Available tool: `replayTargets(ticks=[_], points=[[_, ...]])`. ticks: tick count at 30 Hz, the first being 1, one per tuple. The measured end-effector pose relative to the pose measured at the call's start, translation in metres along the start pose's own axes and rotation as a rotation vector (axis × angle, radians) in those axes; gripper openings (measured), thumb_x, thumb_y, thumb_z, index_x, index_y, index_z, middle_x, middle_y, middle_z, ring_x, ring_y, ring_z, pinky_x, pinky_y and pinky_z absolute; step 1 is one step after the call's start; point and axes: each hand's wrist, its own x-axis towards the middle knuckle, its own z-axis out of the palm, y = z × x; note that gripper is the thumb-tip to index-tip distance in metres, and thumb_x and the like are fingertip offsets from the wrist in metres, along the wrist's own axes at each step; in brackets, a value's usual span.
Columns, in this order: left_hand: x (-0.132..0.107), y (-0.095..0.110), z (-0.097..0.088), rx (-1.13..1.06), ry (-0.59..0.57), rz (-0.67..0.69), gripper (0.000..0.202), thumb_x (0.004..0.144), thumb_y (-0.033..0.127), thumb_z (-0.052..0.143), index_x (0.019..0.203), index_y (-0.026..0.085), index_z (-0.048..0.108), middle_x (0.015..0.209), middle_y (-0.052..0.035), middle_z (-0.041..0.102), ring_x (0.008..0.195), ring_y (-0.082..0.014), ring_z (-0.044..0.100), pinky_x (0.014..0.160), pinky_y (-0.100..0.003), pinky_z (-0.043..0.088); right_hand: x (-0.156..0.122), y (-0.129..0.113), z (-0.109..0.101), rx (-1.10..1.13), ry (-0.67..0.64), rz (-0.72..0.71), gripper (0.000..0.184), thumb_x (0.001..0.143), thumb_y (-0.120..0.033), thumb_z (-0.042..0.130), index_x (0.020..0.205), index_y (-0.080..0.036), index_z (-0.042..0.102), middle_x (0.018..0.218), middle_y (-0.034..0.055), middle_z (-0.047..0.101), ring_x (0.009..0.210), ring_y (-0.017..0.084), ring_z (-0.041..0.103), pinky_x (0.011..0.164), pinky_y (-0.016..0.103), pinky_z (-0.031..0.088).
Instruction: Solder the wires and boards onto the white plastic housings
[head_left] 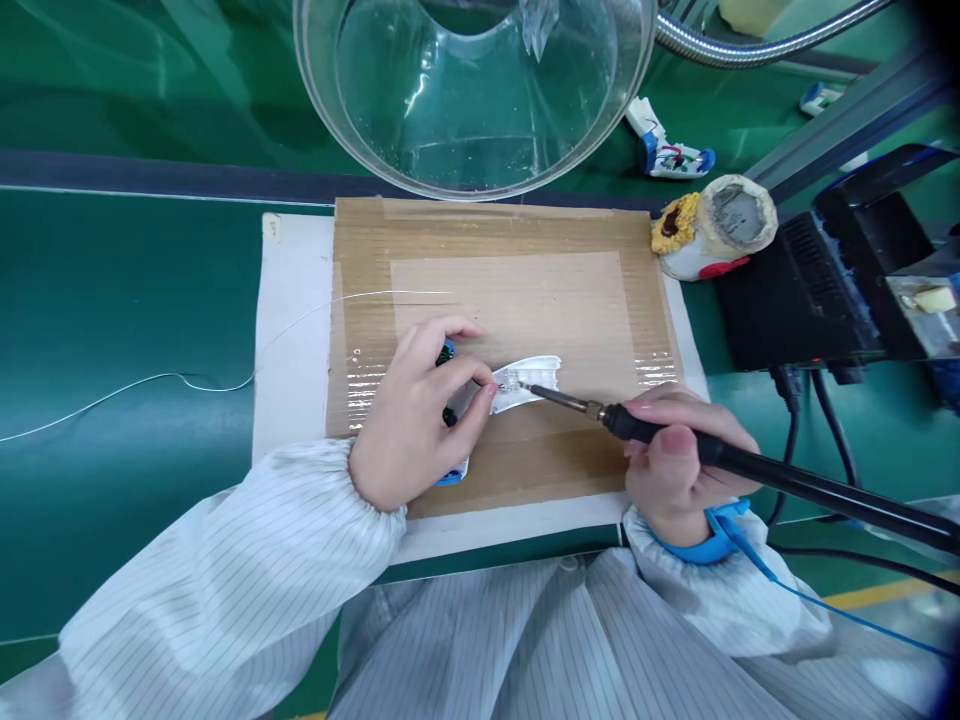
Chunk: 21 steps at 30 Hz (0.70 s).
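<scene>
My right hand [686, 455] is wrapped around the black handle of a soldering iron [667, 430]. The iron's tip meets or hovers just over a small circuit area on a white plastic housing [544, 372]; contact is hard to tell. From the left, my left hand [424, 410] reaches over the housing, thumb and forefinger pinched at the circuit's edge. What sits in that pinch is too small to make out. Blue end parts [450, 478] of the housing show from under this hand, which hides its middle.
Cardboard [525, 225] lies over a white board [292, 300] on the green bench. A thin solder wire [300, 315] trails left. Behind stand a clear round plastic tub [480, 185], another white-and-blue housing [675, 160], a decorated jar [697, 235] and a black soldering station [795, 290].
</scene>
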Motion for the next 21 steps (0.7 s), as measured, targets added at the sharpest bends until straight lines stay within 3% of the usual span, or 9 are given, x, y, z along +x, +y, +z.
replayTargets(ticks=[4,7,10,14,21], points=[[0.001,0.0,0.0,-0.011,-0.018,-0.002,0.013,0.101,0.017,0.061,0.093,0.018,0.071,0.13,-0.0138,0.062,0.125,-0.0294,0.062,0.107,-0.049,0.052,-0.002,0.002,0.002,0.064,-0.021,0.086,0.022,0.108,-0.037,0.064,0.127,-0.03,0.072,0.074,-0.0032,0.075,0.055,0.017,0.072,0.056,0.034,0.063],[0.001,-0.001,-0.001,-0.013,-0.022,-0.01,0.014,0.101,0.016,0.06,0.093,0.018,0.072,0.13,-0.0133,0.062,0.125,-0.0294,0.062,0.106,-0.048,0.052,0.0,0.001,0.004,0.012,-0.155,0.077,0.028,0.108,-0.027,0.064,0.136,-0.03,0.067,0.088,-0.0013,0.083,0.084,0.022,0.083,0.082,0.037,0.069],[0.001,-0.001,-0.002,-0.019,-0.017,-0.001,0.015,0.1,0.015,0.059,0.093,0.017,0.072,0.13,-0.0147,0.062,0.126,-0.0299,0.062,0.107,-0.048,0.051,0.003,-0.002,0.006,-0.054,-0.248,0.058,0.03,0.106,-0.018,0.064,0.134,-0.029,0.068,0.111,0.0021,0.085,0.11,0.022,0.081,0.097,0.037,0.067],[0.001,0.0,-0.004,-0.037,-0.031,-0.013,0.015,0.1,0.015,0.059,0.093,0.015,0.072,0.13,-0.016,0.063,0.128,-0.03,0.061,0.109,-0.048,0.05,0.005,-0.001,0.01,-0.065,-0.274,0.067,0.035,0.102,-0.011,0.068,0.132,-0.03,0.068,0.122,0.002,0.082,0.119,0.02,0.078,0.104,0.034,0.065],[0.001,0.003,-0.001,-0.026,-0.028,-0.01,0.016,0.099,0.013,0.059,0.09,0.015,0.072,0.128,-0.0156,0.064,0.125,-0.0295,0.062,0.109,-0.049,0.05,0.004,0.006,0.014,-0.144,-0.389,0.008,0.047,0.099,-0.008,0.071,0.14,-0.03,0.063,0.129,0.0032,0.079,0.119,0.018,0.077,0.103,0.03,0.063]])
